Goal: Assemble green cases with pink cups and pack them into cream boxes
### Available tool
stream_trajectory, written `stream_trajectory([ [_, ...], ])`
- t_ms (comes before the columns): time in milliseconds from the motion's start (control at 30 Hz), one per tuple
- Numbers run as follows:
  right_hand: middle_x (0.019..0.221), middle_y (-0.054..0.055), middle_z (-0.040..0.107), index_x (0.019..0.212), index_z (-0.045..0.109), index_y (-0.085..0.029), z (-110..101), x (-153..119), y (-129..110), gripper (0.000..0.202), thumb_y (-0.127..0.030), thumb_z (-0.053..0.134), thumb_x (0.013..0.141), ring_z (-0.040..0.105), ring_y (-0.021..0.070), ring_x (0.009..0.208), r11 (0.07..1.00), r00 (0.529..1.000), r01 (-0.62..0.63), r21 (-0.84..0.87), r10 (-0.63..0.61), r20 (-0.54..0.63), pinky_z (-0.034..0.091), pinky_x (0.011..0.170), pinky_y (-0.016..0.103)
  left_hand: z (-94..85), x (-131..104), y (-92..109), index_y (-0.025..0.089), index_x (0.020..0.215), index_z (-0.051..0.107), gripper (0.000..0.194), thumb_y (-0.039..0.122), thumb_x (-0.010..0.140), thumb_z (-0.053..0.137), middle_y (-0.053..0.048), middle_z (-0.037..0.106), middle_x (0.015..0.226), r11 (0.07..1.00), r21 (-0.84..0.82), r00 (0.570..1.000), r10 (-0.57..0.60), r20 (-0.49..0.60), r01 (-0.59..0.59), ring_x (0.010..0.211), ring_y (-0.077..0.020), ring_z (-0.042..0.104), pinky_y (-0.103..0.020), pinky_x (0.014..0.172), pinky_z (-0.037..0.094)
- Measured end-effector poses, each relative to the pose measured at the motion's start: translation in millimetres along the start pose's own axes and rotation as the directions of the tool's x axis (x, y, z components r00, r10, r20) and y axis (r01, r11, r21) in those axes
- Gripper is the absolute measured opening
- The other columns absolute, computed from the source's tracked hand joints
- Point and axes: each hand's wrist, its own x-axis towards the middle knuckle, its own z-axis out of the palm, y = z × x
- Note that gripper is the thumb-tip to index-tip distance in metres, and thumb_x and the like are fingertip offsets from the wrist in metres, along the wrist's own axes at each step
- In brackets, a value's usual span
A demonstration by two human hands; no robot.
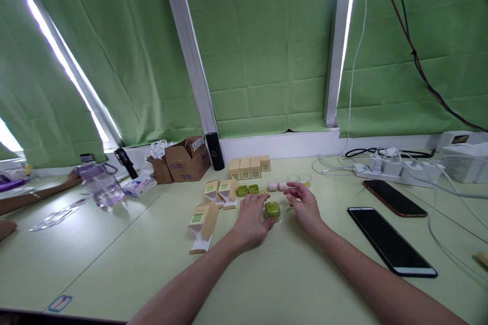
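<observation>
Head view: I've got the left hand (249, 218) at the green-lidded box (272, 207) on the desk (282, 284), thumb against it, can't tell if the fingers pinch it, and the right hand (305, 206), fingers loosely parted, just beside 2 pink pieces (281, 186).

Little green case (272, 208) looks like glossy plastic (see-through at the base, too), small tan boxes (244, 164) seem matt card, the counter (152, 269) smooth with some sheen, green blinds (259, 61) creased cloth.
</observation>
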Motion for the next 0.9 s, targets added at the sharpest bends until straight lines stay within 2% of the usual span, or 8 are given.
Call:
stream_trajectory([
  [100,0.092,0.007,0.075,0.11,0.067,-0.022,-2,2,1,0.042,-0.045,0.073,0.076,0.066,0.0256,0.088,1.0,1.0,-0.01,0.004,0.01,-0.009,0.05,0.074,0.038,-16.0,5,4,0.022,0.138,0.058,0.058,0.023,0.08,0.066,-0.016,0.06,0.137,0.998,0.06,1.0,-0.022,-0.012,0.022,0.132,-0.0346,0.049,-0.052,0.113,0.038],
  [233,0.092,0.007,0.074,0.11,0.066,-0.022,-3,1,1,0.042,-0.046,0.072,0.077,0.065,0.0256,0.089,1.0,1.0,-0.026,-0.004,0.026,-0.018,0.049,0.075,0.038,-45.3,11,10,0.019,0.137,0.057,0.048,0.024,0.089,0.056,-0.017,0.058,0.135,0.966,0.243,0.993,-0.062,-0.099,0.085,0.128,-0.0346,0.053,-0.048,0.106,0.045],
  [333,0.092,0.007,0.074,0.11,0.066,-0.022,-2,1,1,0.042,-0.047,0.072,0.077,0.065,0.0255,0.089,1.0,1.0,-0.016,-0.003,0.016,-0.018,0.049,0.077,0.038,-67.4,9,12,0.016,0.139,0.056,0.048,0.031,0.093,0.055,-0.02,0.06,0.132,0.878,0.462,0.991,-0.095,-0.093,0.127,0.124,-0.0386,0.054,-0.052,0.104,0.044],
  [400,0.092,0.007,0.074,0.11,0.066,-0.022,-2,0,1,0.042,-0.048,0.072,0.077,0.065,0.0253,0.088,1.0,1.0,-0.01,-0.011,0.01,-0.022,0.049,0.077,0.038,-82.5,4,11,0.015,0.139,0.055,0.048,0.032,0.094,0.054,-0.021,0.06,0.133,0.779,0.612,0.99,-0.098,-0.099,0.139,0.124,-0.0395,0.054,-0.053,0.106,0.042],
  [500,0.092,0.007,0.075,0.109,0.067,-0.022,-1,1,1,0.04,-0.047,0.071,0.078,0.065,0.0253,0.087,0.999,0.999,0.006,-0.034,-0.008,-0.037,0.05,0.078,0.039,-105.6,-7,3,0.017,0.141,0.052,0.049,0.033,0.095,0.053,-0.022,0.058,0.133,0.624,0.743,0.964,-0.24,-0.115,0.244,0.121,-0.0414,0.057,-0.055,0.1,0.045],
  [600,0.092,0.006,0.075,0.11,0.067,-0.023,0,0,0,0.037,-0.046,0.07,0.081,0.066,0.0253,0.088,0.999,0.999,0.028,-0.045,-0.03,-0.042,0.05,0.079,0.04,-123.4,-18,-8,0.019,0.145,0.047,0.053,0.04,0.097,0.051,-0.024,0.056,0.135,0.531,0.773,0.89,-0.446,-0.094,0.347,0.113,-0.0423,0.063,-0.051,0.085,0.053],
  [733,0.092,0.005,0.074,0.111,0.067,-0.025,2,-3,-1,0.033,-0.043,0.067,0.083,0.066,0.0246,0.088,0.998,0.999,0.041,-0.056,-0.043,-0.033,0.05,0.08,0.039,-128.3,-30,-19,0.015,0.146,0.045,0.057,0.041,0.096,0.05,-0.026,0.056,0.131,0.528,0.768,0.841,-0.54,-0.026,0.363,0.102,-0.0406,0.071,-0.052,0.081,0.054],
  [900,0.093,0.005,0.074,0.111,0.067,-0.024,2,-4,-3,0.035,-0.046,0.068,0.083,0.065,0.0241,0.085,0.998,0.999,0.037,-0.06,-0.039,-0.035,0.049,0.077,0.038,-121.7,-40,-14,0.015,0.148,0.042,0.059,0.028,0.091,0.054,-0.025,0.057,0.129,0.51,0.796,0.831,-0.556,0.015,0.326,0.101,-0.0402,0.072,-0.05,0.079,0.056],
])
